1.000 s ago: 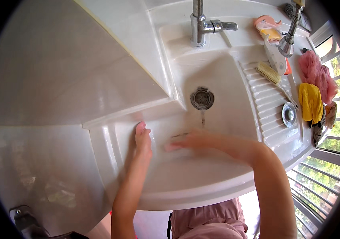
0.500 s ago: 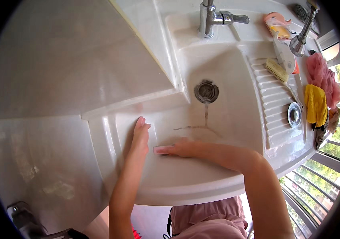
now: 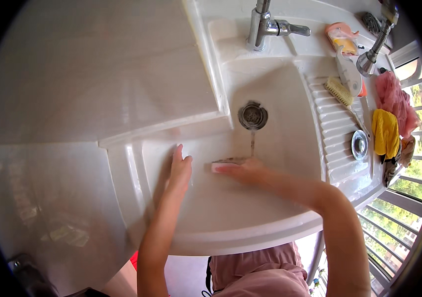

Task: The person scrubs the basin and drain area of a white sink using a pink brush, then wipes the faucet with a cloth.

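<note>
Right hand [image 3: 250, 171] is gripping pale, flat, rectangular pad [image 3: 218, 168] in glossy white basin [image 3: 231, 210], just beside thin dark streak [image 3: 233, 160]
Left hand [image 3: 179, 171] is holding nothing that shows, thumb standing apart from fingers, toward basin's left side; whether it is pressing there, cannot tell
For rubbing well, better to be keeping pad flat, pressing evenly, following streak toward round metal drain [image 3: 253, 115]
Compared with half second ago, pad is lying nearer drain; right hand is covering part of streak; left hand is keeping nearly same place
</note>
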{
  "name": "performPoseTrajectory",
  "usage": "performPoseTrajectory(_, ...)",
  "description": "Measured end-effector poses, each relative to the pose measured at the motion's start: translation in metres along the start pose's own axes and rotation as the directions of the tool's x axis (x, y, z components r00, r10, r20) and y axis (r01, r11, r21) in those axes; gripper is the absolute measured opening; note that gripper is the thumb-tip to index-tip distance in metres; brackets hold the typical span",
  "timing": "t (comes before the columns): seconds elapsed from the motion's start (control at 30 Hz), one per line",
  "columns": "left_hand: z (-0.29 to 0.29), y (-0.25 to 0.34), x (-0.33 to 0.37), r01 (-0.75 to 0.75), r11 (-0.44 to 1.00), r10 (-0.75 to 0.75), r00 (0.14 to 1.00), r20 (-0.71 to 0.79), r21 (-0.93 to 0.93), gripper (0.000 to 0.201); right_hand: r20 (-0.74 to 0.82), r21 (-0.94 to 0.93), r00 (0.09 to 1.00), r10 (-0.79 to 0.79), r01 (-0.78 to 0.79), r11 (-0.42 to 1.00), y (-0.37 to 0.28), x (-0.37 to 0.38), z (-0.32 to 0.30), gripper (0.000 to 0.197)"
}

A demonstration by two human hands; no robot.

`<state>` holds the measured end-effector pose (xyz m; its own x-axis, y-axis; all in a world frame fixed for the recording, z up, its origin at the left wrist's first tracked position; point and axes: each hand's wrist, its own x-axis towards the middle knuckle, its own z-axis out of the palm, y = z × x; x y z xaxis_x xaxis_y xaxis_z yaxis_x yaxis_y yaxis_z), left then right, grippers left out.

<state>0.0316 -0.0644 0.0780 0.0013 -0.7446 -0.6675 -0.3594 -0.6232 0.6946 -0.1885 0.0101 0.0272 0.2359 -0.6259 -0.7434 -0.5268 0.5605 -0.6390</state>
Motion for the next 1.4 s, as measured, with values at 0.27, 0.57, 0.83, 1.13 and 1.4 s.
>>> performPoseTrajectory(0.27, 0.022, -0.051, -0.001, -0.310, 0.161, 0.130, 0.948, 0.291, 0.937, 0.061, 0.083, -0.194, 0.983, -0.163, 0.176, 0.965, -0.003, 0.007, -0.024, 0.049)
performPoseTrajectory(0.57, 0.028, -0.059, -0.003, -0.372, -0.051, -0.048, 0.928, 0.369, 0.927, 0.060, 0.211, -0.814, 0.971, -0.112, 0.238, 0.530, -0.009, 0.012, -0.024, 0.060)
performPoseTrajectory(0.83, 0.030, -0.060, -0.002, -0.404, 0.073, 0.242, 0.894, 0.377, 0.912, 0.048, 0.285, -0.826, 0.950, -0.127, 0.310, 0.470, -0.044, 0.001, -0.037, 0.056)
performPoseTrajectory(1.13, 0.021, -0.069, 0.048, -0.361, 0.556, 0.307, 0.926, 0.218, 0.749, 0.019, 0.268, -0.836, 0.925, -0.270, 0.363, 0.411, -0.001, -0.012, -0.075, 0.064)
performPoseTrajectory(1.4, 0.074, -0.018, 0.035, -0.145, 0.514, 0.153, 0.985, 0.076, 0.846, 0.022, 0.052, -0.936, 0.882, -0.469, 0.207, 0.284, -0.013, 0.026, -0.037, 0.076)
